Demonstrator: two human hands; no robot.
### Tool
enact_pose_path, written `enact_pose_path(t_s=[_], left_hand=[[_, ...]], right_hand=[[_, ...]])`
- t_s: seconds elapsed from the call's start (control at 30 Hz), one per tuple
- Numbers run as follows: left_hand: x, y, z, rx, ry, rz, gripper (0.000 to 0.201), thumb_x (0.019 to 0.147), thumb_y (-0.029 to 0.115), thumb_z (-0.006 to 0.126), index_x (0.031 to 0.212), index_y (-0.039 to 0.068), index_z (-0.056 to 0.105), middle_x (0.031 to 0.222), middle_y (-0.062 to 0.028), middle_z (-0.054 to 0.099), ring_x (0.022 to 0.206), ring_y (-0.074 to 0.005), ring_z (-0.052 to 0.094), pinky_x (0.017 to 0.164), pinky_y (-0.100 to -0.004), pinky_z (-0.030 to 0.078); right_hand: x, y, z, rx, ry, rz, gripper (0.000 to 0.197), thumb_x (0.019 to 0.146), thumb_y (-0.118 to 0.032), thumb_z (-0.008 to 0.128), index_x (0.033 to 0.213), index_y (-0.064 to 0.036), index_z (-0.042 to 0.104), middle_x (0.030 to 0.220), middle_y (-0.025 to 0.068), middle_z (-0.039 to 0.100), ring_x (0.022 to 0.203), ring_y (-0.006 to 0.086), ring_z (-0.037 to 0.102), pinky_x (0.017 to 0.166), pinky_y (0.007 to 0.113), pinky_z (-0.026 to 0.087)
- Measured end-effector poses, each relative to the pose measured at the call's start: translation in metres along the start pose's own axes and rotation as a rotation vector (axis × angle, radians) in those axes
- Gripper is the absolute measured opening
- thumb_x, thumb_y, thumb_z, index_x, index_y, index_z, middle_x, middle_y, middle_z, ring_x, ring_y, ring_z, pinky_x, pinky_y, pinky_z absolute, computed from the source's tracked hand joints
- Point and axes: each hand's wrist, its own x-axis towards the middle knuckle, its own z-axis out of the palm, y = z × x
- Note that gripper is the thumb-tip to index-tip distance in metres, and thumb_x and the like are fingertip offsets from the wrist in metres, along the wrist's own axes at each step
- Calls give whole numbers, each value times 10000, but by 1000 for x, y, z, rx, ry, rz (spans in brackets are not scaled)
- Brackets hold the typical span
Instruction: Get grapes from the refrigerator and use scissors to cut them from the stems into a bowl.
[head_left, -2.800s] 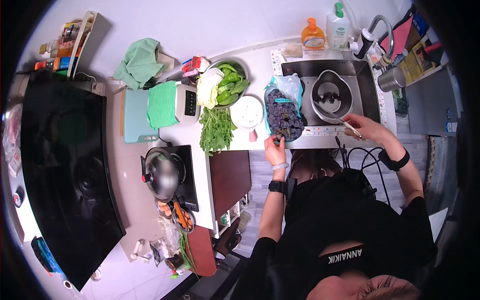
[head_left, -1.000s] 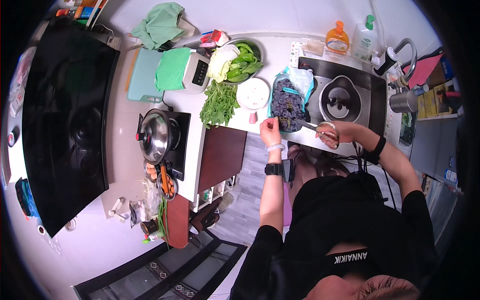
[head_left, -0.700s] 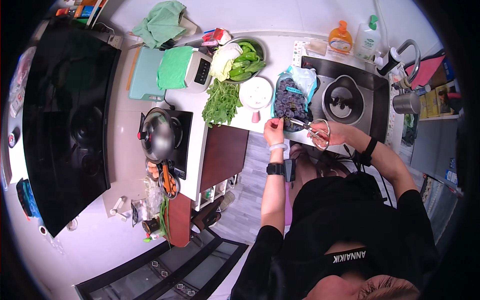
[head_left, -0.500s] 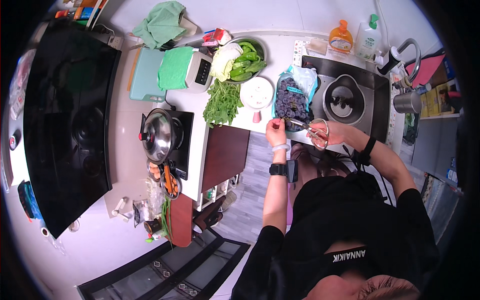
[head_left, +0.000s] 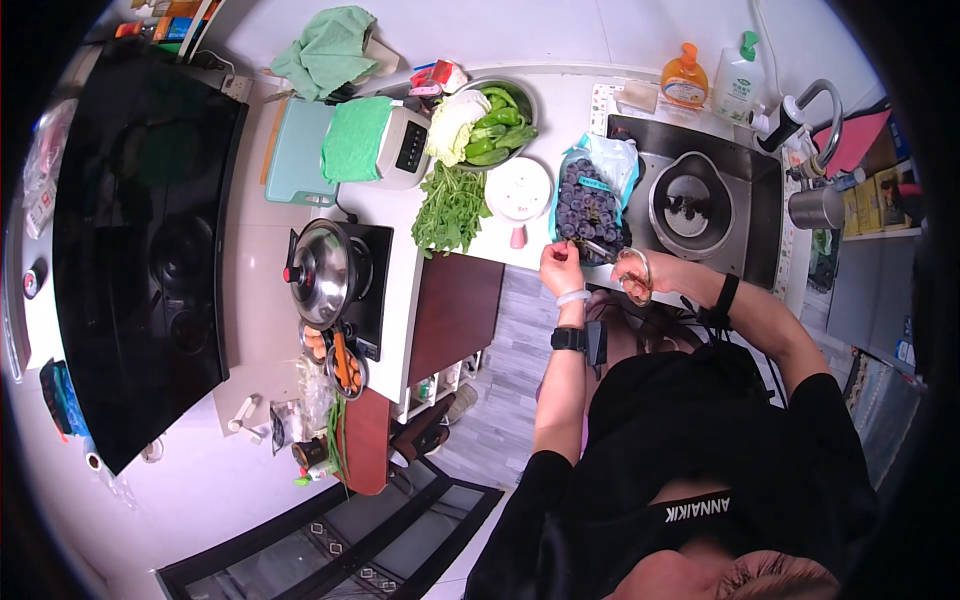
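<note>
One dark-purple grape bunch (head_left: 588, 210) in a turquoise-edged plastic bag (head_left: 614, 156) lies on the white counter (head_left: 565, 108), long axis running front to back. The left hand (head_left: 562, 267) is nearer, fingertips pressed together at its near end; any item pinched is indistinct. The right hand (head_left: 634, 275) grips silver metal scissors (head_left: 602, 250), blades angled leftward.

Black short-sleeved top (head_left: 650, 420), white lettering (head_left: 697, 508) – pale left bangle (head_left: 575, 298), black left strap (head_left: 568, 339) – black right armband (head_left: 724, 298)

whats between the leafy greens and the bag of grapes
A round white item with a pink stub sits between the leafy greens and the bag of grapes, as the head view shows.
</note>
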Motion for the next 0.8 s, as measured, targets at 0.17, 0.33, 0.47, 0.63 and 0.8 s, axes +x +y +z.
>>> enact_pose_path(t_s=[0.17,0.33,0.47,0.63,0.8], left_hand=[[-1,3,-1,40,26,32,141,726,97,686,705,11,576,624,-42,603,546,-103,540,543,-263,454],[-3,5,2,13,50,28,146,725,98,680,701,14,563,626,-44,603,543,-107,540,546,-266,457],[-5,9,3,-5,75,51,152,709,83,672,676,21,537,605,-70,586,527,-168,542,532,-307,450],[-4,10,1,91,66,80,150,709,88,678,677,14,551,600,-52,588,528,-128,552,532,-280,454],[-8,5,6,99,62,131,135,705,80,676,691,11,561,606,-56,594,539,-132,566,536,-281,461]], right_hand=[[-4,-2,5,-43,101,23,156,707,-93,576,659,-49,434,477,50,389,349,143,365,316,306,258],[-5,-2,4,-109,116,11,145,707,-117,582,656,-43,468,458,58,374,342,151,365,315,317,265],[-2,3,-2,-197,151,-23,148,708,-128,575,646,-38,475,459,59,386,338,160,372,318,320,280],[9,15,0,37,-29,67,226,800,-255,562,754,-45,493,475,63,418,370,172,411,370,318,341],[29,16,-8,67,-1,96,293,825,-333,549,740,-62,477,468,20,385,370,149,383,358,295,293]])
